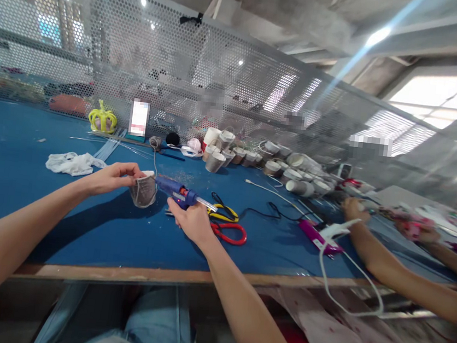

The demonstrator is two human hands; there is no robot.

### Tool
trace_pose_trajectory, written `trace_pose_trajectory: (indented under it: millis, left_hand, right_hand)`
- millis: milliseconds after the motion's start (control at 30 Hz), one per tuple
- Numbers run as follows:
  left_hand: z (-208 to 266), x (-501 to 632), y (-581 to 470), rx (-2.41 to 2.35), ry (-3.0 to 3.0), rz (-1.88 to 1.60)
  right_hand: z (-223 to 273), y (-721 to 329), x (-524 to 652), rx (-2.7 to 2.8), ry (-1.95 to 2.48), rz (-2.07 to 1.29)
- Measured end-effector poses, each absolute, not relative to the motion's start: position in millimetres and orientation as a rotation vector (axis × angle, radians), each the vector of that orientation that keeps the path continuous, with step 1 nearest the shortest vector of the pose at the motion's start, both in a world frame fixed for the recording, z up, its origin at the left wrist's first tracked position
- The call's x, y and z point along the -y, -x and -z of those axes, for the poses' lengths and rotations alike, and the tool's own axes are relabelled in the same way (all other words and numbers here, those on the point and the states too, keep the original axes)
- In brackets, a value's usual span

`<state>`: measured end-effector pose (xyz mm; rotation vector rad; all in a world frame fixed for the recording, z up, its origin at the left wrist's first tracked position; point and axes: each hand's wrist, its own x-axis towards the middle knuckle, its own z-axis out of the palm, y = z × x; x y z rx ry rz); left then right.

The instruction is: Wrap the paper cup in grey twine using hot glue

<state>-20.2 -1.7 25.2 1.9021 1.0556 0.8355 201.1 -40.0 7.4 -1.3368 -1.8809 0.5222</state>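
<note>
My left hand (118, 176) grips the rim of a small grey cup (144, 192), holding it tilted over the blue table. A strand of grey yarn runs from the cup up to a small yarn ball (155, 141). My right hand (193, 222) is closed around a blue hot glue gun (177, 190), with a clear glue stick (207, 204) poking out of its back. The gun's nozzle points at the cup's upper right edge; whether they touch I cannot tell. Just beyond my right hand lie scissors with red handles (232, 233) and a pair with yellow handles (226, 213).
Many grey and white cups (215, 162) stand along the perforated metal screen (142, 62). White cloth (73, 163) and a yellow crown-like item (102, 118) are at left. A purple power strip (317, 238) with white cables lies at right, near a co-worker's arm (383, 261).
</note>
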Motion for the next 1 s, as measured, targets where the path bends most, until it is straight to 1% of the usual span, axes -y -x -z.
trace_pose_trajectory:
  millis: [133, 200, 300, 400, 533, 633, 733, 900, 1000]
  left_hand:
    - [-23, -1, 22, -1.024, -1.899, -0.828]
    - [-22, -3, 22, -0.980, -1.914, -0.833]
    - [-20, -5, 23, -0.950, -1.935, -0.846]
    - [-20, -5, 23, -0.959, -1.959, -0.850]
    - [-22, -3, 23, -0.988, -1.998, -0.853]
    - [-24, -2, 22, -1.014, -2.043, -0.836]
    - [-26, -2, 22, -1.027, -2.093, -0.818]
    - [-27, -1, 23, -1.028, -2.139, -0.799]
    - [-26, -1, 23, -1.054, -2.155, -0.781]
  right_hand:
    - [-11, -204, 39, 1.745, 1.231, -0.858]
    - [-15, -209, 34, 1.654, 1.169, -0.937]
    - [-22, -221, 18, 1.497, 1.205, -0.888]
    - [-28, -235, -5, 1.392, 1.350, -0.806]
    - [-29, -247, -34, 1.375, 1.482, -0.948]
    - [-22, -247, -49, 1.387, 1.539, -1.079]
    - [-12, -243, -57, 1.445, 1.572, -1.132]
    - [0, -239, -62, 1.546, 1.718, -1.103]
    - [1, -241, -61, 1.605, 1.834, -1.009]
